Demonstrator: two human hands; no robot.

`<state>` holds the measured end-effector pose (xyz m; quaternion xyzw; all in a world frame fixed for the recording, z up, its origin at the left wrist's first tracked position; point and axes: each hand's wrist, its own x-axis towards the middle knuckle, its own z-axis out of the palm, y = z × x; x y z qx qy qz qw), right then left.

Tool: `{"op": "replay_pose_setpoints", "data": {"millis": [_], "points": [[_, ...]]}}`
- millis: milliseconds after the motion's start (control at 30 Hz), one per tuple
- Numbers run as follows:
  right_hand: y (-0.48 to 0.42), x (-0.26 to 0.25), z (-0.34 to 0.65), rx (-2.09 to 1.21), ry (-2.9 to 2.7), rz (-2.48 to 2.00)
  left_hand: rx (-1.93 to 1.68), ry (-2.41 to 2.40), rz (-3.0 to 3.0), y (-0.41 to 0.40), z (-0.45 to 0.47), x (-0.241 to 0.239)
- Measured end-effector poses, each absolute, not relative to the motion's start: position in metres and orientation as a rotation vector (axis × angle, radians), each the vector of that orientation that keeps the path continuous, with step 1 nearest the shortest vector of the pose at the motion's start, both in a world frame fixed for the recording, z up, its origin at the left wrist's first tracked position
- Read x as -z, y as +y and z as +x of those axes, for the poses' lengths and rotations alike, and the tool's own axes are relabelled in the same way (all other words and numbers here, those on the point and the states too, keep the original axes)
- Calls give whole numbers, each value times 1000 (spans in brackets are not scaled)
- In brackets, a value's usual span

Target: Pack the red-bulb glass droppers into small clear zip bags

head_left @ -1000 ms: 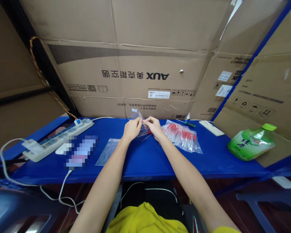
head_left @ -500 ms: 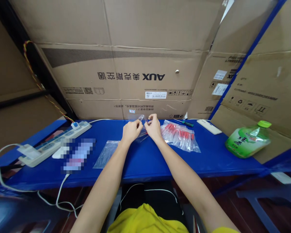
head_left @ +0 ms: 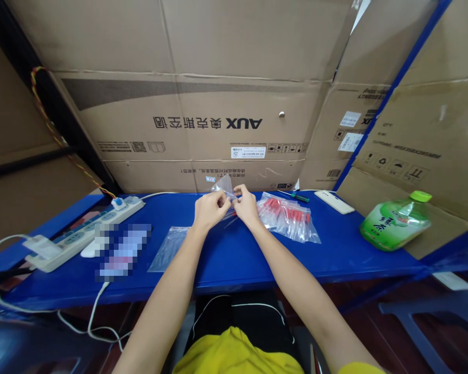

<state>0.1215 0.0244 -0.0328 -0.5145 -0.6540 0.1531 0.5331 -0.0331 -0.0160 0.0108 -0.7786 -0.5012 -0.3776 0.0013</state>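
My left hand (head_left: 208, 210) and my right hand (head_left: 245, 204) meet over the back of the blue table (head_left: 335, 254), both pinching the top edge of a small clear plastic bag (head_left: 223, 186). The bag stands up between the fingertips; thin red and dark pieces show below the hands. Right of my right hand lies a pile of clear bags with red parts (head_left: 287, 216). An empty clear bag (head_left: 167, 249) lies flat to the left of my left forearm.
A white power strip (head_left: 83, 232) with cables lies at the left. A green drink bottle (head_left: 394, 223) lies on its side at the right. A small green screwdriver (head_left: 296, 196) and a white device (head_left: 334, 201) rest by the cardboard boxes (head_left: 203, 124).
The hands stayed together on the small bag and shifted slightly; the bag's top stands up a little more. The camera view drifted slightly.
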Motion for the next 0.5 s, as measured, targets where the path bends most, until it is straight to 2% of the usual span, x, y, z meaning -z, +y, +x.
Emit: {"op": "replay_pose_setpoints", "data": {"millis": [200,267,367,433,500], "points": [[27,23,120,-634,-1181,-1016,1419,-1737,-2452,-16,-30,-9],[29,20,118,-772,-1039,-920,1671,-1946,-2406,-10,-26,-4],[30,21,113,-967,-978,-853,2501,-2057,-2362,-1,-14,3],[27,22,109,-1021,-1065,-842,3109,-1800,-2437,2,-7,5],[22,21,108,-967,-1245,-839,3530,-1544,-2377,2,-3,6]]}}
